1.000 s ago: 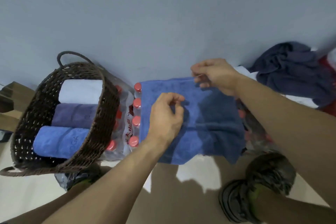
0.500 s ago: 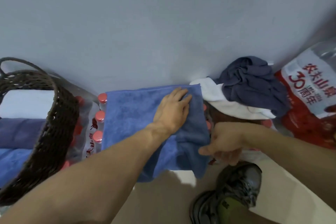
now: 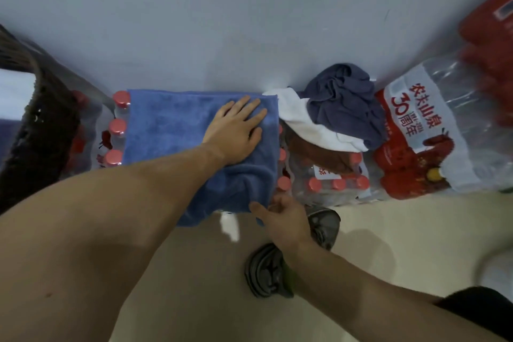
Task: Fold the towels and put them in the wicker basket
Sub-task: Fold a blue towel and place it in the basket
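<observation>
A blue towel lies spread over a pack of red-capped water bottles against the wall. My left hand presses flat on its right part, fingers straight. My right hand pinches the towel's hanging lower right corner at the front edge. The dark wicker basket shows only partly at the left edge, with a white rolled towel inside it. A dark navy towel sits crumpled on a white towel to the right.
Red-capped bottles stand between basket and blue towel. More bottle packs and a large red and clear pack lie at the right. My shoes stand on the beige floor below. The grey wall is close behind.
The view has shifted right, so the basket is now mostly out of frame. My left hand went from pinching to pressing flat on the towel. My right hand dropped to the towel's lower right corner.
</observation>
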Demonstrator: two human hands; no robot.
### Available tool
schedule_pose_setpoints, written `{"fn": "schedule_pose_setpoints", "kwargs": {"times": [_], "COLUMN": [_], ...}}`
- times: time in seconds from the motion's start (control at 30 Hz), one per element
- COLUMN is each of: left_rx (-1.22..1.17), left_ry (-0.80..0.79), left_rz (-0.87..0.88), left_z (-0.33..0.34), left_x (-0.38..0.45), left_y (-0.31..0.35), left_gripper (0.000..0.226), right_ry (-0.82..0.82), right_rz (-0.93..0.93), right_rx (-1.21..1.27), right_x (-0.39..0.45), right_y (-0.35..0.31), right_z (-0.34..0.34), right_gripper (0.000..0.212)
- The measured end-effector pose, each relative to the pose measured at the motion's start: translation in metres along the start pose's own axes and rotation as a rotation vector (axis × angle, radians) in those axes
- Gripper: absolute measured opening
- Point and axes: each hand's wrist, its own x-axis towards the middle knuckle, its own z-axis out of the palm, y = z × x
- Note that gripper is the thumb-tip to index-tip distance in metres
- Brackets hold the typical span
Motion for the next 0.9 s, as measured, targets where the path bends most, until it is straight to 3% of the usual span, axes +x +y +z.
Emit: {"fn": "schedule_pose_setpoints", "kwargs": {"times": [0.2, 0.4, 0.53, 0.6, 0.73, 0.9], "left_rx": [-0.004, -0.024, -0.013, -0.006, 0.000, 0.015], "left_ry": [-0.006, 0.003, 0.008, 0.009, 0.002, -0.021], "left_rz": [-0.002, -0.004, -0.004, -0.004, -0.004, -0.001], "left_z": [-0.001, -0.002, -0.002, -0.002, -0.002, -0.008], "left_x": [-0.003, -0.003, -0.003, -0.003, -0.004, -0.004], "left_y": [0.002, 0.002, 0.002, 0.002, 0.001, 0.005], "left_gripper": [0.052, 0.052, 0.053, 0.053, 0.054, 0.053], "right_ry": [0.223, 0.100, -0.065, -0.108, 0.005, -0.060], "right_rz": [-0.117, -0.275, -0.291, -0.305, -0.223, -0.043], "right_rx": [0.259, 0.347, 0.222, 0.077, -0.115, -0.165], "right_x": [-0.020, -0.019, -0.010, -0.007, 0.000, 0.010], "right_y": [0.006, -0.003, 0.001, 0.009, 0.034, 0.051], "right_z": [-0.016, -0.041, -0.048, -0.048, -0.048, -0.039], "right_gripper": [0.007, 0.023, 0.013, 0.019, 0.032, 0.031]}}
